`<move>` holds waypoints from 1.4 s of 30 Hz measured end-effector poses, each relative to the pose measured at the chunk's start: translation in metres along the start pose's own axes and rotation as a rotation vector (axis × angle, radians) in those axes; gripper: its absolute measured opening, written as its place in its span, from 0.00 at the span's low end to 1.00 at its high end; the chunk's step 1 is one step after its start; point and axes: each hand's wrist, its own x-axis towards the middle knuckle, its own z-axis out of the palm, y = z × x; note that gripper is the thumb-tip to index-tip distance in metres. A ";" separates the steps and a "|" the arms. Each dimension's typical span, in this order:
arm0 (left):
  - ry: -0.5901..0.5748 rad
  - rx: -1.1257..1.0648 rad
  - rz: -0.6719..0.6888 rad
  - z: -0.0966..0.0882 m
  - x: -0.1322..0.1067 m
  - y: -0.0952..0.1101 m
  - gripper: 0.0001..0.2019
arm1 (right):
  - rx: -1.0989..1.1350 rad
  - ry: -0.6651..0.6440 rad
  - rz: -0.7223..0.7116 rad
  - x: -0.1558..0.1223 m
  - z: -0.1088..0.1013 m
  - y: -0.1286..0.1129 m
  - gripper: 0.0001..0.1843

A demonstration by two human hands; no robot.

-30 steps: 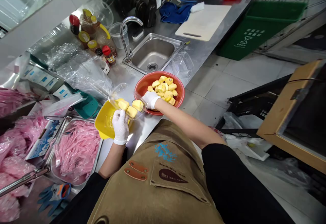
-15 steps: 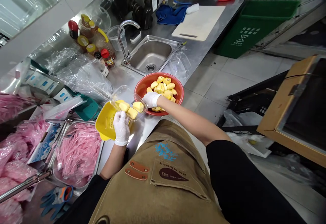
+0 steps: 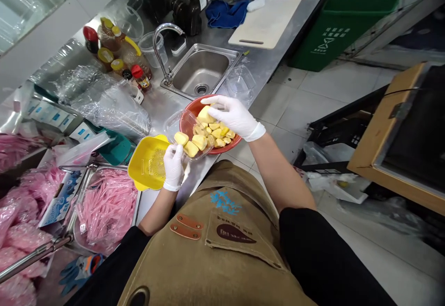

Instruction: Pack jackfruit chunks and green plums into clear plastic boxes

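Fingers (image 3: pixel 222 106) of the gloved right hand (image 3: pixel 233 117) stretch out long and fairly wide over a red bowl (image 3: pixel 233 144), their tips on a large yellow piece of fruit (image 3: pixel 206 115), probably jackfruit, though the view of it is partly blocked. The gloved left hand (image 3: pixel 173 168) closes narrowly on the edge of a clear plastic tray (image 3: pixel 183 125) holding at least 3 pieces (image 3: pixel 191 149), tilted against the bowl's rim. Just beside that hand, a yellow perforated basket (image 3: pixel 148 163) sits on the steel counter (image 3: pixel 155 116).

Bright, even indoor light; glare on steel counter (image 3: pixel 158 111); wide-angle edges stretched, slightly soft.
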 end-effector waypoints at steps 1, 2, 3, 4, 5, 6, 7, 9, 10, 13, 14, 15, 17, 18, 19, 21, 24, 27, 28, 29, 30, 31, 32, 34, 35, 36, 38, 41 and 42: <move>-0.018 0.004 0.001 0.004 -0.002 -0.003 0.31 | -0.058 -0.009 0.003 -0.007 0.006 -0.009 0.18; -0.039 0.008 0.001 0.008 -0.004 -0.007 0.31 | -0.130 -0.016 0.011 -0.013 0.011 -0.016 0.16; -0.058 0.010 0.000 0.011 -0.006 -0.009 0.31 | -0.215 -0.026 0.020 -0.018 0.015 -0.022 0.14; -0.074 0.012 -0.002 0.013 -0.008 -0.012 0.31 | -0.312 -0.041 0.025 -0.022 0.019 -0.025 0.14; -0.085 0.016 -0.002 0.015 -0.009 -0.014 0.30 | -0.421 -0.061 0.020 -0.026 0.021 -0.028 0.14; -0.091 0.022 0.001 0.016 -0.011 -0.016 0.30 | -0.537 -0.083 0.007 -0.029 0.023 -0.029 0.15; -0.095 0.029 0.009 0.017 -0.011 -0.017 0.30 | -0.655 -0.107 -0.009 -0.031 0.024 -0.030 0.16; -0.105 0.042 0.021 0.017 -0.013 -0.019 0.30 | -0.873 -0.133 -0.014 -0.035 0.027 -0.031 0.16; -0.112 0.046 0.024 0.017 -0.013 -0.019 0.30 | -0.964 -0.129 0.005 -0.037 0.029 -0.032 0.16; -0.121 0.052 0.025 0.016 -0.013 -0.021 0.30 | -1.115 -0.086 0.078 -0.040 0.036 -0.032 0.18; -0.122 0.058 0.026 0.016 -0.013 -0.021 0.30 | -1.136 -0.075 0.088 -0.041 0.038 -0.032 0.18; -0.124 0.066 0.027 0.015 -0.012 -0.022 0.30 | -1.149 -0.073 0.089 -0.041 0.040 -0.032 0.19; -0.122 0.072 0.031 0.015 -0.012 -0.023 0.31 | -1.168 -0.093 0.073 -0.042 0.042 -0.031 0.20; -0.120 0.070 0.033 0.015 -0.012 -0.024 0.31 | -1.180 -0.113 0.056 -0.043 0.042 -0.030 0.20; -0.119 0.067 0.034 0.015 -0.012 -0.024 0.31 | -1.190 -0.138 0.030 -0.044 0.041 -0.030 0.20; -0.123 0.056 0.035 0.014 -0.012 -0.025 0.31 | -1.200 -0.204 -0.058 -0.046 0.038 -0.028 0.20; -0.135 0.039 0.028 0.014 -0.013 -0.023 0.31 | -1.199 -0.301 -0.204 -0.049 0.033 -0.025 0.19; -0.148 0.039 0.028 0.014 -0.014 -0.020 0.31 | -1.182 -0.294 -0.272 -0.049 0.030 -0.021 0.19; -0.157 0.045 0.032 0.014 -0.014 -0.019 0.31 | -1.177 -0.275 -0.276 -0.049 0.029 -0.019 0.19; -0.167 0.050 0.037 0.014 -0.014 -0.017 0.31 | -1.174 -0.259 -0.275 -0.048 0.028 -0.018 0.19; -0.175 0.055 0.040 0.014 -0.014 -0.016 0.31 | -1.172 -0.250 -0.270 -0.048 0.026 -0.016 0.19; -0.181 0.059 0.041 0.014 -0.014 -0.015 0.31 | -1.169 -0.249 -0.262 -0.047 0.025 -0.015 0.19; -0.184 0.059 0.041 0.014 -0.014 -0.013 0.31 | -1.164 -0.258 -0.255 -0.047 0.024 -0.015 0.21; -0.191 0.056 0.040 0.013 -0.013 -0.012 0.30 | -1.147 -0.294 -0.251 -0.046 0.022 -0.016 0.25; -0.196 0.056 0.040 0.013 -0.013 -0.012 0.30 | -1.141 -0.311 -0.253 -0.046 0.022 -0.017 0.26; -0.201 0.059 0.042 0.013 -0.012 -0.012 0.31 | -1.140 -0.328 -0.255 -0.046 0.022 -0.018 0.26; -0.200 0.075 0.044 0.012 -0.011 -0.012 0.31 | -1.159 -0.348 -0.255 -0.046 0.024 -0.020 0.24; -0.185 0.092 0.032 0.012 -0.010 -0.015 0.32 | -1.217 -0.365 -0.262 -0.045 0.028 -0.020 0.21; -0.181 0.090 0.027 0.012 -0.009 -0.016 0.32 | -1.234 -0.363 -0.266 -0.046 0.030 -0.020 0.20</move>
